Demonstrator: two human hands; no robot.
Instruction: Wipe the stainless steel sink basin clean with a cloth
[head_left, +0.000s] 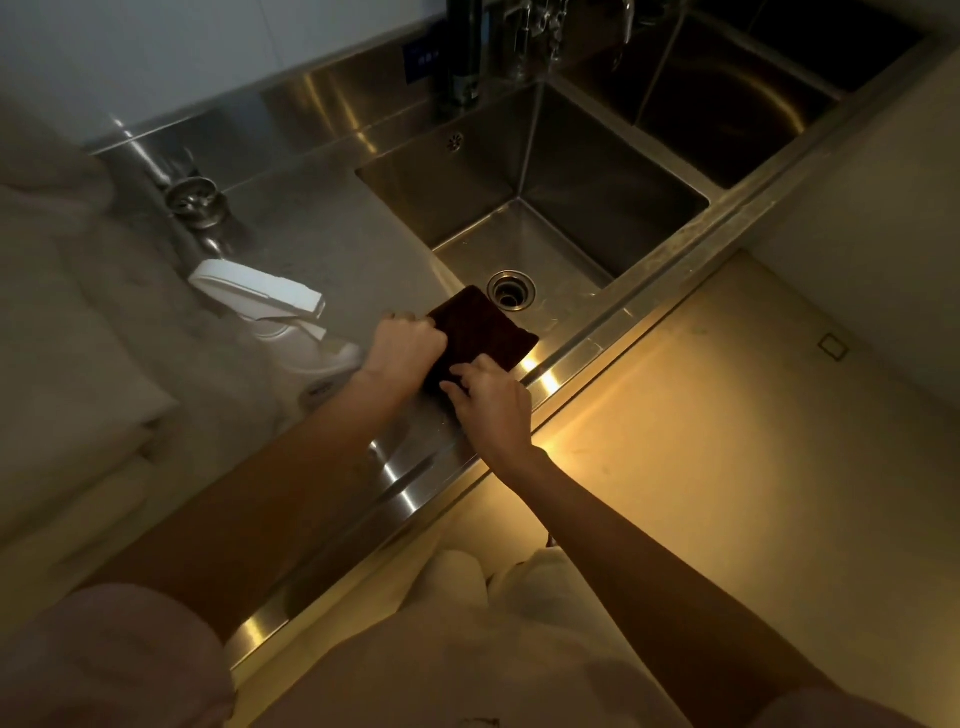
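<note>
A dark brown folded cloth (483, 332) hangs over the near left corner of the stainless steel sink basin (566, 171), just beside the round drain (511, 290). My left hand (408, 348) grips the cloth's left edge with curled fingers. My right hand (493, 402) pinches the cloth's near edge at the counter rim. The basin is deep, square and holds nothing but the drain.
A white spray bottle (291, 322) lies on the steel counter left of my hands. A metal strainer basket (196, 201) sits further back left. A second basin (737, 104) lies to the right. Taps (535, 36) stand behind. Pale floor (727, 441) is on the right.
</note>
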